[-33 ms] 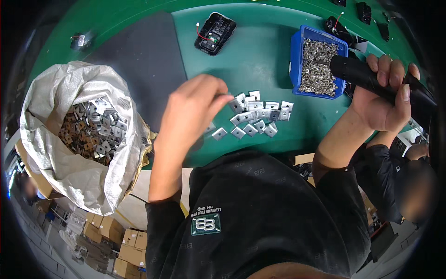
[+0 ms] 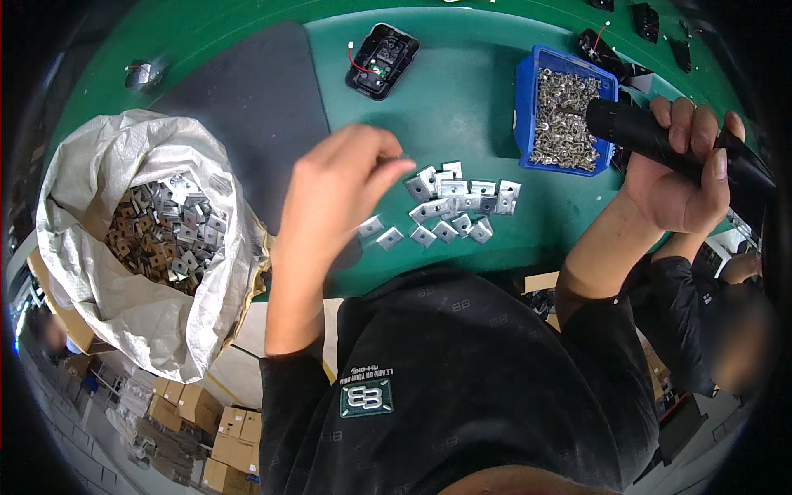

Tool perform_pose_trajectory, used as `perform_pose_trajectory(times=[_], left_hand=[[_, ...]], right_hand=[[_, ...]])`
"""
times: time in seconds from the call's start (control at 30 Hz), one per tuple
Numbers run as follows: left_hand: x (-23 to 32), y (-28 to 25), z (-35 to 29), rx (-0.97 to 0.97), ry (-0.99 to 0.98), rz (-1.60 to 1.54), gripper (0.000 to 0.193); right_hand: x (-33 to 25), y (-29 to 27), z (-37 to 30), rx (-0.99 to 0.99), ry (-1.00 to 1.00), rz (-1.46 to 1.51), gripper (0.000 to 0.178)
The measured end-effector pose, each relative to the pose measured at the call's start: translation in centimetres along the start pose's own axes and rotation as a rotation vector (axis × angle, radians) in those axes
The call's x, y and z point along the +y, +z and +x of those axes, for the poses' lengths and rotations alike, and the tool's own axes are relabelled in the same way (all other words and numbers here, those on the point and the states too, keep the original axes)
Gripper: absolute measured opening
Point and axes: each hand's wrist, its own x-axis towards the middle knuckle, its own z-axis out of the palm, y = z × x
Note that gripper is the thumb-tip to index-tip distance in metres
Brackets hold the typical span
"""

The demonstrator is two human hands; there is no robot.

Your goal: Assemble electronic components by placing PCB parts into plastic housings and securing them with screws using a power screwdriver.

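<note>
My left hand point(image 2: 340, 186) hovers over the green table, thumb and forefinger pinched together. Whatever lies between those fingertips is too small and blurred to make out. Just right of them is a loose group of silver metal clip nuts point(image 2: 454, 188), flat square pieces with a hole. My right hand point(image 2: 681, 169) is wrapped round a black electric screwdriver point(image 2: 631, 125), tilted so that its front end hangs over a blue bin point(image 2: 525, 111). Many small screws point(image 2: 561, 136) fill that bin.
A white woven sack point(image 2: 82, 272) at the left holds many more clip nuts point(image 2: 169, 235). A dark mat point(image 2: 256, 107) lies beside it. At the back rests a black housing point(image 2: 382, 62) with a red wire. Other black parts point(image 2: 601, 51) lie far right, and a person point(image 2: 672, 313) sits at right.
My left hand has shifted slightly left and up, away from the clip nuts, uncovering more of one near its wrist. My right hand and the screwdriver look unmoved.
</note>
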Motion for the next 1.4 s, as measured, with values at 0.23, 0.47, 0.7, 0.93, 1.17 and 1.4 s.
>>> perform_pose_trajectory(times=[0.23, 0.47, 0.7, 0.93, 1.17, 1.4], left_hand=[[0.0, -1.3, 4.4, 0.214, -0.078, -0.025, 0.020], [-0.6, -1.5, 6.3, 0.256, 0.079, 0.099, 0.016], [-0.8, -1.0, 5.7, 0.301, -0.059, -0.056, 0.015], [-2.8, -0.8, 6.1, 0.344, 0.192, 0.264, 0.014], [-4.4, 0.5, 6.3, 0.318, 0.150, 0.188, 0.020], [-2.4, 0.0, 7.1, 0.224, 0.013, 0.049, 0.036]], right_hand=[[0.4, 0.0, 0.0, -0.017, -0.029, -0.034, 0.046], [0.7, -0.2, 0.0, -0.013, -0.048, -0.048, 0.047], [0.5, -0.5, 0.1, -0.041, -0.071, -0.057, 0.048], [1.2, 0.0, 0.2, -0.035, -0.083, -0.049, 0.049], [1.2, 0.3, 0.1, 0.006, -0.090, -0.061, 0.050], [1.3, 0.0, 0.1, -0.019, -0.092, -0.040, 0.050]])
